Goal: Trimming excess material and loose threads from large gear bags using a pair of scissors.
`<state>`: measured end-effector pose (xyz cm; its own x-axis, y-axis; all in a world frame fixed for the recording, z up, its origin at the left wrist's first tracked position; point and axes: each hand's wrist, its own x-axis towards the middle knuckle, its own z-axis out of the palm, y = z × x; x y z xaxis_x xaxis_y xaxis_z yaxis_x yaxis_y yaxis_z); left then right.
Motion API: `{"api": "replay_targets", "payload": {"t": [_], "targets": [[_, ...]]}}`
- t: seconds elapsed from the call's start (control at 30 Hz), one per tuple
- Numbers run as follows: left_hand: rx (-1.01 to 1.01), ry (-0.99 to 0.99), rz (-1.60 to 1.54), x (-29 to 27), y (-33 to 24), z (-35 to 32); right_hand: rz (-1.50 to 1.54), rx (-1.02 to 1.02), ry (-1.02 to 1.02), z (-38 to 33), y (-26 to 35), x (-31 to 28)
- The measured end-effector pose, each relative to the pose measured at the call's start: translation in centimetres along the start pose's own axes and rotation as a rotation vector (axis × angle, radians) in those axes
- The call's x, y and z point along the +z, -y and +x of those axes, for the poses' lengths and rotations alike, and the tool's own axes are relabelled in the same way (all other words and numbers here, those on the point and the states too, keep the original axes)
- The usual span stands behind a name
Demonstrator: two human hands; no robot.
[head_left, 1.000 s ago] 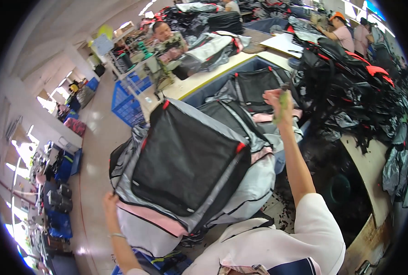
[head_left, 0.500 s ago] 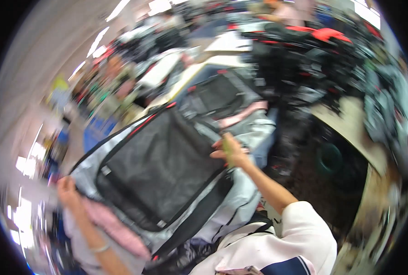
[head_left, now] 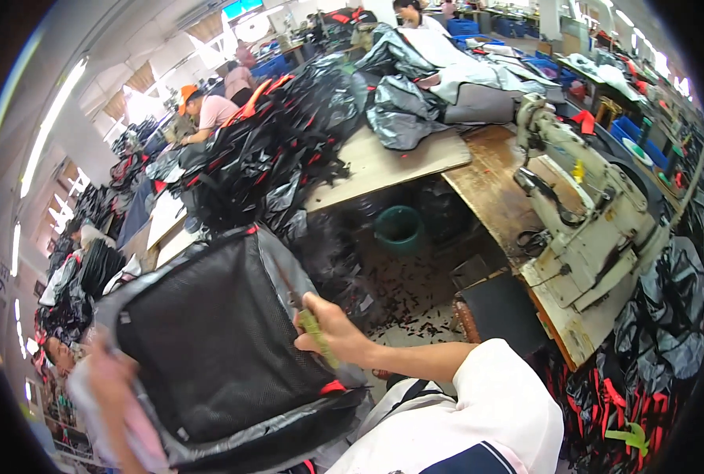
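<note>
In front of me is a grey bag piece (head_left: 277, 261) with a large black mesh panel (head_left: 202, 340), grey edging and red tabs. My right hand (head_left: 332, 336) is closed around thread snips (head_left: 311, 325) with a yellow-green handle, their dark blade pointing up and left along the bag's right edge. Whether those fingers also pinch the bag is hidden. At the bag's left edge is my left hand (head_left: 111, 379), smeared by motion, so its fingers cannot be made out. Part of a pink cloth (head_left: 143, 430) shows below that hand.
To the right stands a sewing machine (head_left: 589, 213) on a worn wooden table (head_left: 494, 170). A green bucket (head_left: 399, 227) sits on the scrap-strewn floor. Black and red pieces (head_left: 249, 150) are heaped ahead, near a person in an orange cap (head_left: 210, 110). More pieces (head_left: 628, 395) hang at the lower right.
My view has swung to the right, bringing the sewing machine and bucket into sight. The bag has come along with my hands, away from the other bag piece beside it.
</note>
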<state>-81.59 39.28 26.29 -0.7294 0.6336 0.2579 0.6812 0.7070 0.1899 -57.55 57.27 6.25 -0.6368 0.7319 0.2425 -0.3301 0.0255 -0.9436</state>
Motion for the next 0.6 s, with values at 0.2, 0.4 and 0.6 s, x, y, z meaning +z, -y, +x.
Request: {"api": "replay_targets", "payload": {"t": [0.2, 0.4, 0.6], "targets": [[0.411, -0.014, -0.213, 20.7, 1.3, -22.8, -0.430, 0.169, -0.254, 1.9, -11.6, 5.4], [-0.212, -0.504, -0.401, 26.3, -3.4, -23.7, -0.128, 0.116, -0.065, 1.0, -11.6, 12.9], [-0.618, -0.885, -0.145, 27.9, 6.9, -20.8, 0.023, -0.058, 0.380, 2.3, -7.4, 16.4]]}}
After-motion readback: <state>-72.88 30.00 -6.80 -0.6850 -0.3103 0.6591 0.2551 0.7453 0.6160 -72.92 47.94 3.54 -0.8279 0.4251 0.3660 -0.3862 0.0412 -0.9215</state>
